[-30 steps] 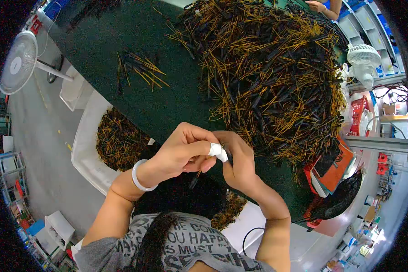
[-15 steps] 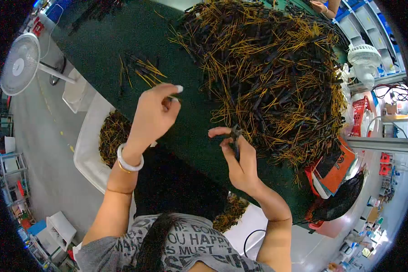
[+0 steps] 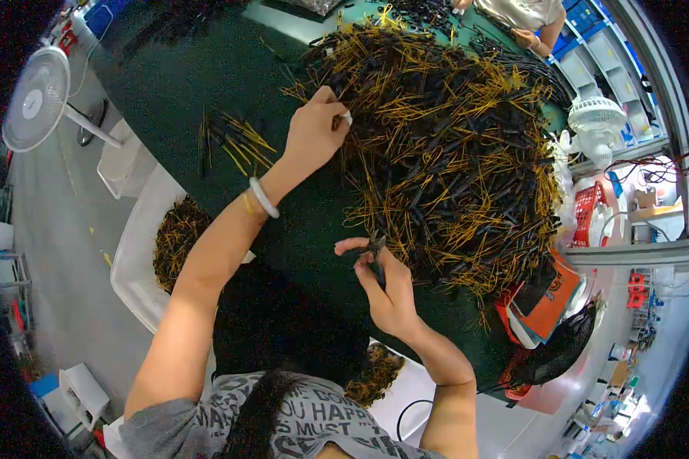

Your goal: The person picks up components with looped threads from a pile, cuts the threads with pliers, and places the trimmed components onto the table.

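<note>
My left hand [image 3: 315, 131] is at the left edge of a large heap of yellow wires with black sleeves [image 3: 452, 168]. Its fingers are curled together against the wires, and what lies between them is hidden. A pale tip covers one finger, and a white bangle [image 3: 264, 197] is on the wrist. Small dark pliers [image 3: 377, 256] sit in my right hand [image 3: 393, 294], jaws up, near the heap's lower left edge. My right forefinger points away to the left. A small group of the same wires [image 3: 241, 141] lies apart on the green table [image 3: 176, 84].
Below the table's left edge, a white bin [image 3: 134, 279] holds more wires. Another person's hand [image 3: 524, 38] is at the far side. An orange booklet [image 3: 547, 298] lies at the right, near a white fan [image 3: 595, 122] and a red basket [image 3: 587, 214].
My left hand has moved up and right, from open table to the edge of the heap. My right hand keeps hold of the pliers with little movement. The view has shifted slightly.
</note>
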